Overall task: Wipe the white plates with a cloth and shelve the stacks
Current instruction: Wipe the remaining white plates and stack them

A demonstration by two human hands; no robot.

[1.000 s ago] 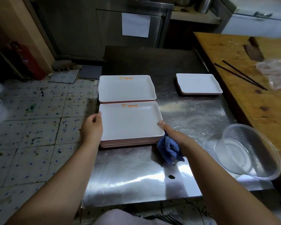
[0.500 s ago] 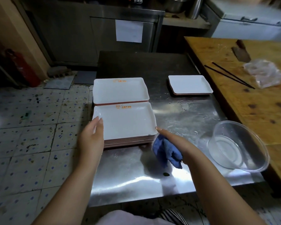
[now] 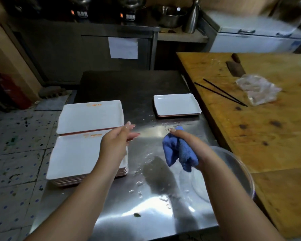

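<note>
Left forearm: bare from wrist to elbow, no sleeve, watch or band in sight.
Right forearm: likewise bare along its whole visible length, uncovered to the frame's edge.
Left hand: no glove, no ring visible; long fingernails with pale, light-coloured tips.
Right hand: ungloved too; one long nail with a pale tip shows at the foremost finger, the rest hidden.
Clothing: below and between the two forearms, a pale, pinkish-white rounded piece of garment at the bottom edge; just right of it, a dark fabric with thin light stripes, blurred.
</note>
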